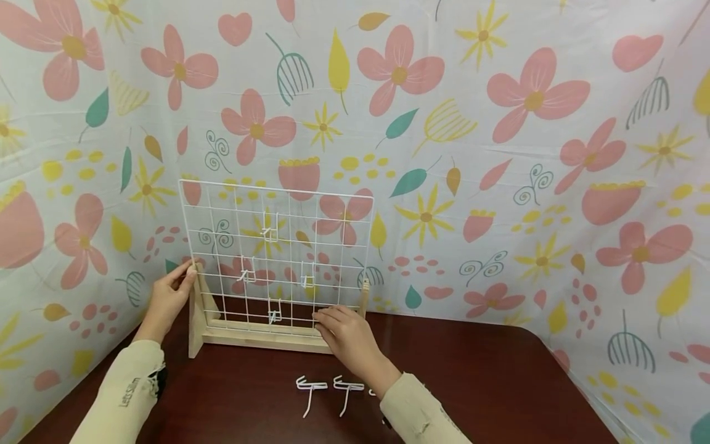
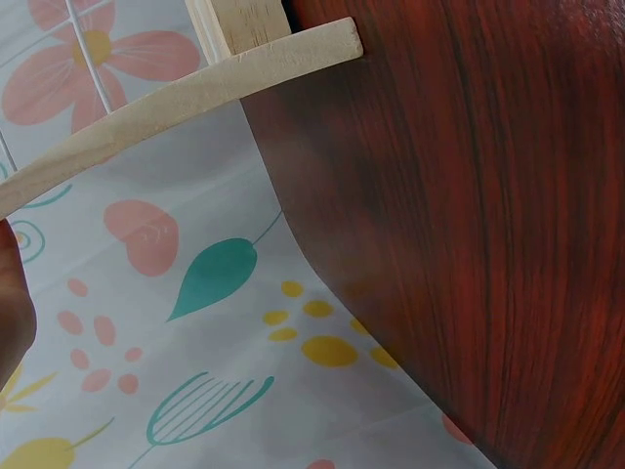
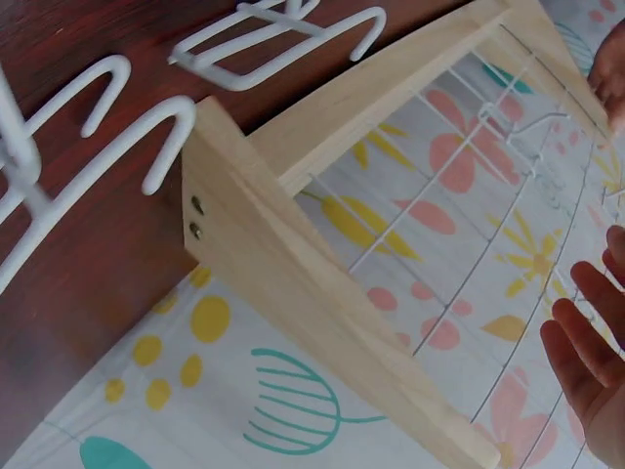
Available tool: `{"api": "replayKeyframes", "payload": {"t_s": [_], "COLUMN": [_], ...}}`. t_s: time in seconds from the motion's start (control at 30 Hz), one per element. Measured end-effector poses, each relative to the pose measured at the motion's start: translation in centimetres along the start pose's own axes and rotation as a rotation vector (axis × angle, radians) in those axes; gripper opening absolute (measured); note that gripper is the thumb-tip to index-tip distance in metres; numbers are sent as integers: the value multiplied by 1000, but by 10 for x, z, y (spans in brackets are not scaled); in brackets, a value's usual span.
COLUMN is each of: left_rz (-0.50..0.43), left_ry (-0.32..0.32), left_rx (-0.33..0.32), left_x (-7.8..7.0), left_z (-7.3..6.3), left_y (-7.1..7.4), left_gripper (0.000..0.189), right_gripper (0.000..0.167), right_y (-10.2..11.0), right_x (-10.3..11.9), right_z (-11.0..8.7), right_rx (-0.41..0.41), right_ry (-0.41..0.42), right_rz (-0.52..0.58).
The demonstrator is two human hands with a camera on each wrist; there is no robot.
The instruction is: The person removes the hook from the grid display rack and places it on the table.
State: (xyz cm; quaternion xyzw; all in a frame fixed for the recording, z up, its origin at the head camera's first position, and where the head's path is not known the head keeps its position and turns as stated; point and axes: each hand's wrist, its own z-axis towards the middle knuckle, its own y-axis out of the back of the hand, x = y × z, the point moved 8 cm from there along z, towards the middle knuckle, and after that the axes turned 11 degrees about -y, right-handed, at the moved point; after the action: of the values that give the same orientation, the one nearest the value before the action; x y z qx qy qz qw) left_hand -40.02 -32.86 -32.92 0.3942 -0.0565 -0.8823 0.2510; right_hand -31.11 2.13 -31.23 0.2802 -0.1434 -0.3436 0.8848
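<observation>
A white wire grid point(image 1: 277, 189) stands upright in a wooden stand point(image 1: 266, 340). My left hand point(image 1: 166, 300) grips the top of the stand's left upright point(image 1: 196, 324) between thumb and fingers; only a sliver of that hand shows in the left wrist view. In front of the grid's lower right part is my right hand point(image 1: 350, 340), its fingers point(image 3: 576, 357) extended and nothing held in them. Several white hooks hang on the grid, among them an upper hook point(image 1: 269, 233) and a lower hook point(image 1: 274, 314). The right hand hides part of the stand's right side.
Loose white metal hooks lie on the dark reddish-brown table point(image 1: 471, 370), including one hook point(image 1: 310, 386) and another hook point(image 1: 347, 386) beside it; a third is mostly behind the right forearm. A flower-patterned cloth point(image 1: 444, 154) covers the wall behind.
</observation>
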Motion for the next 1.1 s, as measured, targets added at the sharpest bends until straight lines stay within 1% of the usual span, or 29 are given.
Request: {"api": "replayKeyframes", "payload": {"t_s": [0.2,0.33,0.43,0.47,0.6,0.67,0.7,0.8,0.93,1.1], "left_rz": [8,6,-13,-42,-54,-42,-15,0,-3,-4], "left_ry": [2,8,2,1,-16,-14,-13,-2,7,2], "left_rx": [-19,-15,-27,-49,-73,-68,-48,-34,-38,-31], "left_x": [-3,-1,-1,0,0,1,1,1,0,2], "left_z": [1,1,1,1,1,1,1,1,1,2], "left_y": [1,1,1,2,1,1,0,0,0,0], "left_gripper": [48,50,51,48,46,46,48,47,47,49], "right_gripper": [23,25,29,30,34,36,37,38,40,40], "right_y": [-1,-2,-2,-1,-1,-1,-1,-3,-7,-12], "right_x": [-4,-9,-12,-12,-11,-10,-10,-9,-8,-8], "right_z": [6,12,18,20,26,27,27,29,34,40], "right_rx": [-57,-71,-94,-106,-162,-180,-185,-173,-145,-178], "right_ry": [-83,-181,-246,-259,-277,-281,-285,-313,-365,-405], "right_rz": [42,90,118,123,110,102,94,111,154,211]}}
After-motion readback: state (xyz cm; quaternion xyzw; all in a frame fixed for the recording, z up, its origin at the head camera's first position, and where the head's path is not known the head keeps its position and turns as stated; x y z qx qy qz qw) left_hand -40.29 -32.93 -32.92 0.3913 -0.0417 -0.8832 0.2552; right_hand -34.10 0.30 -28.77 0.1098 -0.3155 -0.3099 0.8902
